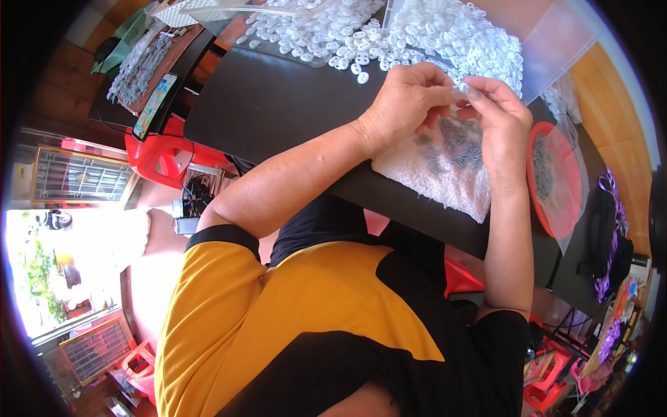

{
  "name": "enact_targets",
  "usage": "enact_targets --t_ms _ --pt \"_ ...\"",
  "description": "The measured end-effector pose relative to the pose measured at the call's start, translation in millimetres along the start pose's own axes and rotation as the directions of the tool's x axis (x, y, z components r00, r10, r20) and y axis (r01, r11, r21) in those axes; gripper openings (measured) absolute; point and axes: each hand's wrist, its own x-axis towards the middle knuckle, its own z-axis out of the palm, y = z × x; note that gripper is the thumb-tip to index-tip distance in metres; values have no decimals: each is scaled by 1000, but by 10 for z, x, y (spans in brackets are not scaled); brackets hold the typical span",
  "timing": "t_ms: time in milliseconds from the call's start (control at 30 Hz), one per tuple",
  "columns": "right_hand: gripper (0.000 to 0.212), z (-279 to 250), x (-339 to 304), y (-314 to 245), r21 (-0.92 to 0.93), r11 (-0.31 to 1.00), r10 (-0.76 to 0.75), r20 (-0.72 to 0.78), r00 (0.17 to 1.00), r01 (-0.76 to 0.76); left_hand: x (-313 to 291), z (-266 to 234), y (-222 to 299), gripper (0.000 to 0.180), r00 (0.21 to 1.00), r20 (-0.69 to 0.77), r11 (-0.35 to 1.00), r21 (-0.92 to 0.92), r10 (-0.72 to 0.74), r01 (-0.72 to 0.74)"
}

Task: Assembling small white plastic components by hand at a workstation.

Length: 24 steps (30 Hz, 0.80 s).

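Fingertips of left hand (410,97) and right hand (497,115) in closed grip on small clear piece (460,90), above white cloth (445,174).

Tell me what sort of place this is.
Probably a home workshop for small-parts assembly. A heap of small white plastic rings covers the black table, small grey metal pieces lie on a white cloth, and both hands, left and right, pinch one small piece.

Both hands — left (410,97), right (497,111) — pinch a small clear piece (460,90) above a white cloth (445,177).
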Motion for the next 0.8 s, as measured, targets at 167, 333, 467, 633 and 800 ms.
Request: enact_targets --t_ms 167,333,467,633,800 --pt "23 -51 9 -74 27 1000 9 35 999 -10 26 -4 -41 20 999 50 1000 -28 14 -13" --pt "24 -58 -14 -100 53 998 37 94 995 -42 33 -21 -40 19 998 54 1000 -3 -31 31" --pt "19 -127 12 -110 25 999 41 148 988 -45 11 -11 9 19 997 83 1000 2 -5 5" --pt "14 -157 8 -142 40 997 62 196 979 -71 -5 -1 -17 20 988 127 995 33 86 -91" --pt "20 -196 27 -133 68 992 83 269 959 -105 21 23 -85 26 931 99 929 81 352 -360"
